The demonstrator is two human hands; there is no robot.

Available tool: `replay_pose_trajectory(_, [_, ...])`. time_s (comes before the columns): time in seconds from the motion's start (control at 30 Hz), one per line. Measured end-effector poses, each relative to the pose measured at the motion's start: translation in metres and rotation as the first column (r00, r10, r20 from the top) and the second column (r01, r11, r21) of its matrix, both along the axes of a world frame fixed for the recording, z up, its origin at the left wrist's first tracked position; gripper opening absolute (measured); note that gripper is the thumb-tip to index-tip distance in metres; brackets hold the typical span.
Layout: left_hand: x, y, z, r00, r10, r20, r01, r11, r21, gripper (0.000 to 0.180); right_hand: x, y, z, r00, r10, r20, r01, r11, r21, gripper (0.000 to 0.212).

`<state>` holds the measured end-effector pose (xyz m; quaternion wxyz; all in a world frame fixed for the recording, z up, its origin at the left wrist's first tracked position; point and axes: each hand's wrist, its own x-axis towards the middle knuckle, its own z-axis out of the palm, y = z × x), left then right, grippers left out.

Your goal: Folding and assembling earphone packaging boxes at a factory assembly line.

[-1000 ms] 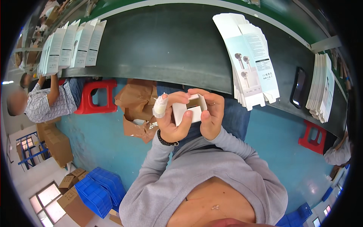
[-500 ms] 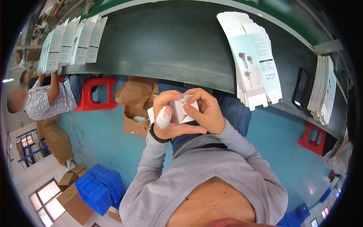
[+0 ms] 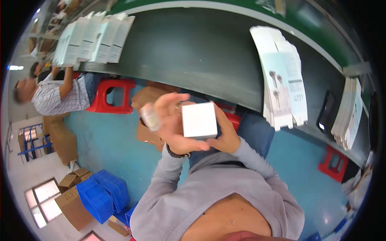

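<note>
A small carton (image 3: pixel 200 120) shows its closed, plain white end, held in front of my waist near the table's front edge. From its right side my right hand (image 3: pixel 227 131) grips it, the thumb by the lower corner and the other fingers mostly hidden behind the box. On the left, my left hand (image 3: pixel 172 123) is spread around the carton with its fingers apart. Its thumb lies along the carton's lower edge; whether it touches cannot be made out. One finger of this hand wears a white wrapping, smeared by motion.
On the dark table (image 3: pixel 189 48) lie flat printed cartons (image 3: pixel 281 80) at right, a black phone (image 3: pixel 326 110) and another carton stack (image 3: pixel 347 114). More cartons (image 3: pixel 96 40) stand far left, near a seated person (image 3: pixel 58 96). A red stool (image 3: pixel 110 96), brown paper (image 3: pixel 150 96) and blue crates (image 3: pixel 102 195) are below.
The carton has turned, so a flat closed end shows where folded flaps were. My left fingers have spread away from it. The whole view has shifted slightly.
</note>
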<state>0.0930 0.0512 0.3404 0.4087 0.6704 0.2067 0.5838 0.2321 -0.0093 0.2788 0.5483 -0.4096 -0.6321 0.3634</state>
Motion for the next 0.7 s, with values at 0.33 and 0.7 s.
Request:
replay_pose_trajectory(0.33, [-0.155,0.07,0.096,0.359,0.804,-0.473,-0.458,0.594,0.662,0.07,0.06,-0.002,0.075,0.909,-0.238,0.341,0.147,0.952,0.27,0.068])
replay_pose_trajectory(0.7, [-0.218,0.272,-0.001,0.452,0.892,-0.03,-0.834,0.434,0.342,0.078,0.133,-0.043,0.079,0.291,-0.042,0.956,0.448,0.889,-0.098,0.093])
